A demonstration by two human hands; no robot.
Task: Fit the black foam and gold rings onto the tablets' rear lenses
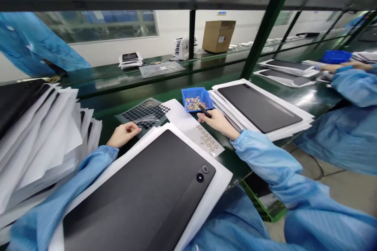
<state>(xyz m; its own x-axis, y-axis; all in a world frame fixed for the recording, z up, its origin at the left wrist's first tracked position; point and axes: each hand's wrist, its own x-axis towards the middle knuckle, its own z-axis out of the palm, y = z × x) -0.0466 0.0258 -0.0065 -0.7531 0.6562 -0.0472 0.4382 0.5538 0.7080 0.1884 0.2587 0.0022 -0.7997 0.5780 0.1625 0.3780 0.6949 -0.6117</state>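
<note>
My left hand [124,134] is closed in a pinch on the edge of a clear plastic film, beside a sheet of black rings [141,111]. A dark pen-like tool [205,111] is held in my right hand [217,121], just in front of a blue tray [198,93] of small gold rings. Below that hand, a white sheet [188,125] carries rows of gold rings. Nearest me lies a dark tablet back panel [138,192] with two camera rings at its right corner, resting on white sheets.
At the left stand tall stacks of white sheets [55,137] and dark panels. Another panel stack [259,106] lies to the right. Green posts [265,31] rise behind. A person's blue sleeve [356,86] is at the far right.
</note>
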